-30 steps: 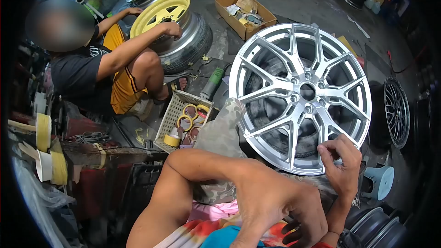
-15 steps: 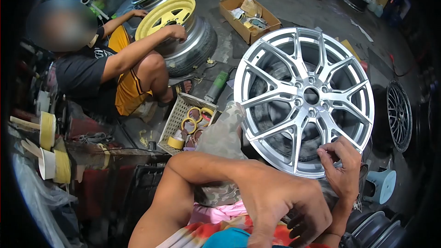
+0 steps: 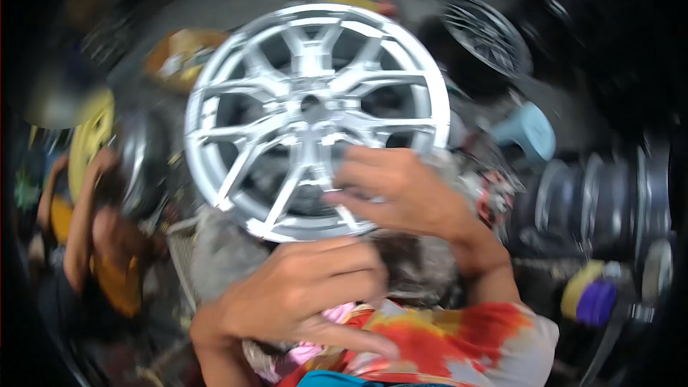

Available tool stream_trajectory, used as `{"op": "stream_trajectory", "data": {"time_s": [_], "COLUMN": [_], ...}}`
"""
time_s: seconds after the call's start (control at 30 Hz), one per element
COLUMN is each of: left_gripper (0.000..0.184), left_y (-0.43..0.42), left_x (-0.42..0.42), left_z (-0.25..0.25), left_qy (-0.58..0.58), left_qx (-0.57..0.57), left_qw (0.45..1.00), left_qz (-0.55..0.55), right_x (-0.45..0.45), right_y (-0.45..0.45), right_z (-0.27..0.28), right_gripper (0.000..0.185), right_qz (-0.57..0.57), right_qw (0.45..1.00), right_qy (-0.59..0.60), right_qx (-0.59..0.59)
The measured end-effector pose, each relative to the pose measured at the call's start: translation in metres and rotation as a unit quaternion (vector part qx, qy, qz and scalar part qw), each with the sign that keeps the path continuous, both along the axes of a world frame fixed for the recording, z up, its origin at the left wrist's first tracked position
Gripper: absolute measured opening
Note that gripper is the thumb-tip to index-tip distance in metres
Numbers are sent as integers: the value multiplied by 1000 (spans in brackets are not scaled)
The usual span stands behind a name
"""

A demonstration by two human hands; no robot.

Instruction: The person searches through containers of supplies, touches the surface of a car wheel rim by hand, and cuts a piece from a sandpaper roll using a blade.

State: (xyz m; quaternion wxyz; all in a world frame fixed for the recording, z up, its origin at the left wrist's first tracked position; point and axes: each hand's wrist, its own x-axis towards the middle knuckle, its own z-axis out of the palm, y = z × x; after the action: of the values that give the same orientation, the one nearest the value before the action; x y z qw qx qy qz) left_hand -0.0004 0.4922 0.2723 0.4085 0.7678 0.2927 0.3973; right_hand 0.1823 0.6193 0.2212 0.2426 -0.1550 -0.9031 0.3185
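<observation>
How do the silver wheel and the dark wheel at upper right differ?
Colour: the silver wheel is bright; the dark wheel is blackish with a greyer rim. Pose: the silver wheel shows a nearly round face, the dark wheel a narrower, slanted oval. Place: in view, the right hand overlaps the silver wheel but not the dark wheel. Both are spoked.

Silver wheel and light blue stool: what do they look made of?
Silver wheel: likely metal, glossy silver finish, from bright highlights along its spokes; painted or bare, can't tell.
Light blue stool: probably plastic, smooth, evenly coloured, though blur hides fine texture.
</observation>
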Motion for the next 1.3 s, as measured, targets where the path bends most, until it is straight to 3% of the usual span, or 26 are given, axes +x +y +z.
{"op": "stream_trajectory", "data": {"time_s": [0.1,0.17,0.2,0.23,0.3,0.33,0.37,0.43,0.47,0.53,0.57,0.63,1.07,1.13,1.17,1.23,1.3], "left_gripper": [39,37,36,36,34,32,31,31,31,30,30,30,26,70,70,28,30], "left_y": [-3,-1,1,4,9,13,17,23,27,33,36,40,58,59,56,48,45], "left_x": [16,22,25,26,29,34,32,33,34,36,37,36,-1,-13,-13,-9,-8], "left_z": [-2,-3,-3,-6,-9,-5,-11,-16,-18,-21,-23,-25,-31,-25,-31,-45,-42], "left_qy": [96,111,143,137,189,186,195,218,216,223,221,234,270,360,359,337,346], "left_qx": [-13,-22,-31,-31,-31,-42,-61,-40,-41,-42,-43,-61,-165,-371,-373,-177,-180], "left_qw": [995,993,988,990,975,972,969,963,965,964,965,963,934,848,847,911,906], "left_qz": [21,14,42,30,110,138,138,150,146,136,133,121,164,114,117,158,161], "right_x": [16,39,50,61,84,94,96,103,104,102,100,97,84,80,78,74,70], "right_y": [5,10,13,16,17,13,13,14,16,20,21,23,30,31,31,32,30], "right_z": [-4,10,11,11,12,20,17,19,18,13,9,0,-6,-9,-10,-10,-10], "right_gripper": [20,20,49,49,83,105,95,71,71,41,41,25,38,39,39,38,38], "right_qz": [-36,-45,-51,-63,7,-36,-29,-51,-55,-83,-86,-115,-118,-123,-120,-126,-121], "right_qw": [993,989,984,984,945,957,934,933,933,970,970,977,984,984,984,984,985], "right_qy": [107,139,165,160,285,235,313,301,299,220,217,160,129,121,122,109,108], "right_qx": [23,-40,-48,-47,-160,-168,-169,-192,-192,-63,-63,79,44,43,42,55,62]}}
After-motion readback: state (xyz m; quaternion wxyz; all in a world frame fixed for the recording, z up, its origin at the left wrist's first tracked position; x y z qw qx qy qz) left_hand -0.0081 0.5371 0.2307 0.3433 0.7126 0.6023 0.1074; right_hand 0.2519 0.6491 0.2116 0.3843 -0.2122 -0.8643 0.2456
